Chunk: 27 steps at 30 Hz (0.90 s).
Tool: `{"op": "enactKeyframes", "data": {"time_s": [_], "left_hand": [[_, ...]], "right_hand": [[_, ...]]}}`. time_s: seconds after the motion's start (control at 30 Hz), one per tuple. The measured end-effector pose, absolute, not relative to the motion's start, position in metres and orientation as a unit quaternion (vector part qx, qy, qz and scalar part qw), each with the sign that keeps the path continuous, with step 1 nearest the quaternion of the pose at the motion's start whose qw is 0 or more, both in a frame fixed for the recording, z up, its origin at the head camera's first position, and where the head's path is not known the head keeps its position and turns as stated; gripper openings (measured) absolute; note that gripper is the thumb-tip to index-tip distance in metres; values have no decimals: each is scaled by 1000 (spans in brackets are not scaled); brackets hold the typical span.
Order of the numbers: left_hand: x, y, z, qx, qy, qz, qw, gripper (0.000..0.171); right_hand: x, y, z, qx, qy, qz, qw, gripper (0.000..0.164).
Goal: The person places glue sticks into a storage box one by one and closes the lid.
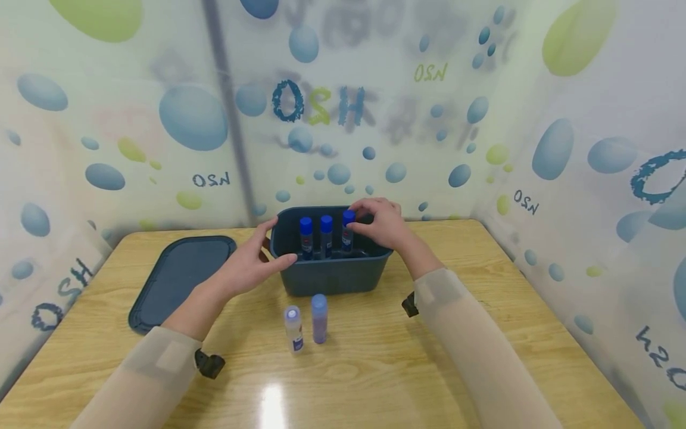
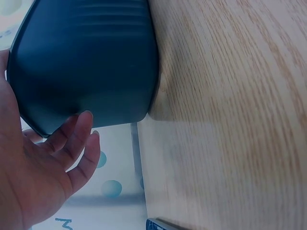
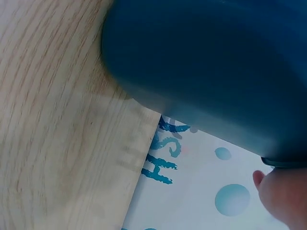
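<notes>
A dark blue-grey plastic bin point(image 1: 332, 277) stands on the table. My left hand point(image 1: 249, 262) holds its left end, thumb over the rim and fingers against the outer wall; the left wrist view shows these fingers point(image 2: 79, 139) curled by the bin wall point(image 2: 91, 62). Inside stand three slim tubes that look like glue sticks with blue caps: a left one point(image 1: 306, 238), a middle one point(image 1: 326, 237) and a right one point(image 1: 347, 235). My right hand point(image 1: 383, 221) pinches the right one near its cap. In the right wrist view the bin point(image 3: 201, 62) hides most of that hand.
In front of the bin, a clear tube point(image 1: 293, 330) and a purplish tube with a lighter blue cap point(image 1: 319, 319) stand upright on the wooden table point(image 1: 375, 369). A dark flat lid point(image 1: 182, 280) lies at the left. Patterned curtains point(image 1: 332, 137) enclose the table's back and sides.
</notes>
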<state>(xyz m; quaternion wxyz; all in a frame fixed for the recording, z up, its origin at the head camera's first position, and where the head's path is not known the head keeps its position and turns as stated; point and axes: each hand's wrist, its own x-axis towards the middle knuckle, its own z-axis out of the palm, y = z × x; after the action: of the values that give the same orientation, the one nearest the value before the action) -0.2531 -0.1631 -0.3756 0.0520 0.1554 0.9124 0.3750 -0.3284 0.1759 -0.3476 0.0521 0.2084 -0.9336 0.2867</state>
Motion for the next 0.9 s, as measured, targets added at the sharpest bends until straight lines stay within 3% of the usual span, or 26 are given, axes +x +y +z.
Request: {"op": "enactKeyframes", "data": {"time_s": [0.9], "left_hand": [[-252, -162, -375, 151, 912, 378, 55, 109]], "right_hand": [[-328, 172, -342, 186, -952, 242, 4, 34]]}}
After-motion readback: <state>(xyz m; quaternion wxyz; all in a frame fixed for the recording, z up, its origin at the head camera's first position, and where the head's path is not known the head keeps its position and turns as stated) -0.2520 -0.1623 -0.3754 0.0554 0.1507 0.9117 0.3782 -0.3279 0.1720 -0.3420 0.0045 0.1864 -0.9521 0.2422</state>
